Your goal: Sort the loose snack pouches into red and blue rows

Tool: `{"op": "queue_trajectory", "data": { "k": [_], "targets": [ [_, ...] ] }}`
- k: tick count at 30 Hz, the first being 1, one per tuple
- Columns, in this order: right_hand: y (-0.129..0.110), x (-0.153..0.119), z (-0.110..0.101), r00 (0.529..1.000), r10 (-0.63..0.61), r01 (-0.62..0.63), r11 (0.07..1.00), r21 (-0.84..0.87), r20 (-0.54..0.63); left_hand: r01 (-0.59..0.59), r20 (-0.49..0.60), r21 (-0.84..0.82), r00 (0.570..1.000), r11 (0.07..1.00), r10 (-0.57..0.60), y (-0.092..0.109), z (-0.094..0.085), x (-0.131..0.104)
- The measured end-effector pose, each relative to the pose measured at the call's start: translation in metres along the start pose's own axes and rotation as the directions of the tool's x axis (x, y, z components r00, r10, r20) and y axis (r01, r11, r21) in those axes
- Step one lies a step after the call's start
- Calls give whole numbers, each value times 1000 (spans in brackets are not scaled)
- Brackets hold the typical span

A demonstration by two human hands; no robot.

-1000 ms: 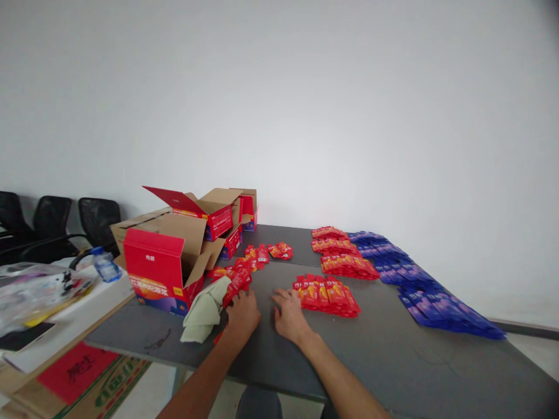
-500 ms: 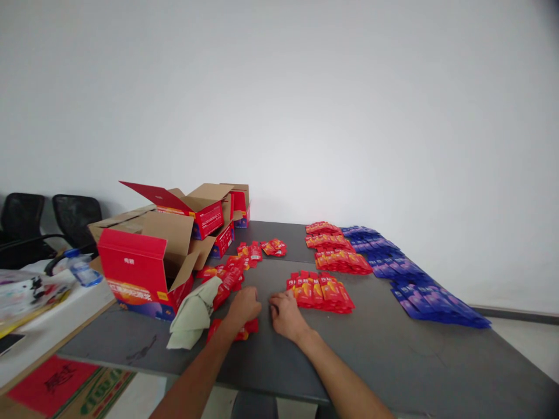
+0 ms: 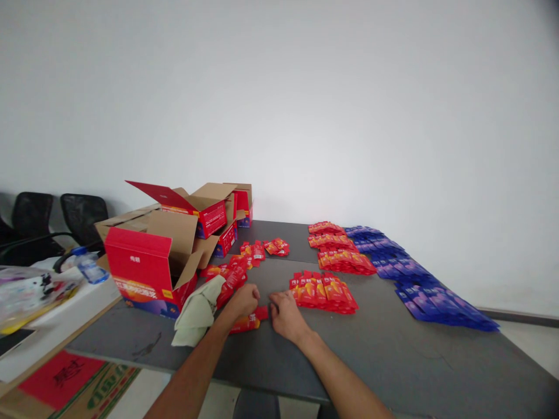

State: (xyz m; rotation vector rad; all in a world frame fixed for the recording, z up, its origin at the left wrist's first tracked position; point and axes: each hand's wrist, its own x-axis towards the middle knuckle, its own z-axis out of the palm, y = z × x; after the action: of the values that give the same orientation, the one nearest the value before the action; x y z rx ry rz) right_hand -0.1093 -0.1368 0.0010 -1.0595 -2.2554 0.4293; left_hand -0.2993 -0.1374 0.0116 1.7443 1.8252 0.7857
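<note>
My left hand (image 3: 245,300) is closed, its fingers curled above a red pouch (image 3: 247,323) on the grey table (image 3: 393,355). Whatever it grips is hidden from view. The pouch's right end reaches toward my right hand (image 3: 286,316), which rests on the tabletop with bent fingers and a gap between thumb and forefinger; nothing shows in it. Just right of that hand lies an overlapping row of red pouches (image 3: 324,291). A crumpled pale green cloth (image 3: 198,311) lies left of my left hand, near loose red pouches (image 3: 233,276).
Open red cartons (image 3: 140,270) crowd the table's left side. Farther right are more rows of red pouches (image 3: 345,261) and rows of blue-purple pouches (image 3: 441,302). A water bottle (image 3: 91,266) and plastic bags (image 3: 32,294) lie on a white surface at the left.
The red pouch under my left hand has shifted right, into the gap between my hands. My right hand has hardly moved. The whole view has swung slightly left.
</note>
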Motion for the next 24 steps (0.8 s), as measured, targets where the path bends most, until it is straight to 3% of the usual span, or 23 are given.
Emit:
{"op": "queue_trajectory", "data": {
  "k": [2,5,10,13,16,19,22,24],
  "targets": [
    [3,2,0,996,70,-65,994,91,-53,-7,-76,-145,997,989,-4,6,3,4],
    [5,7,-2,979,194,-167,943,289,-66,-43,-215,-441,975,896,-59,15,7,8],
    [-1,14,-7,956,289,-198,755,625,-46,-90,-344,-622,924,778,-168,28,12,8],
    [-5,14,-8,958,280,-152,686,711,-66,-103,-369,-711,897,695,-245,34,14,6],
    [-3,14,-8,948,289,-115,701,704,-133,-99,-325,-787,906,608,-272,39,14,2],
    [3,15,-8,917,352,-138,718,682,-185,-28,-165,-846,964,533,-210,45,12,-5],
    [9,16,-8,897,397,-182,732,657,-195,29,-25,-847,995,531,-94,48,9,-11],
    [11,16,-8,888,406,-197,760,620,-215,9,-24,-839,998,544,-54,47,7,-12]
  ]
}}
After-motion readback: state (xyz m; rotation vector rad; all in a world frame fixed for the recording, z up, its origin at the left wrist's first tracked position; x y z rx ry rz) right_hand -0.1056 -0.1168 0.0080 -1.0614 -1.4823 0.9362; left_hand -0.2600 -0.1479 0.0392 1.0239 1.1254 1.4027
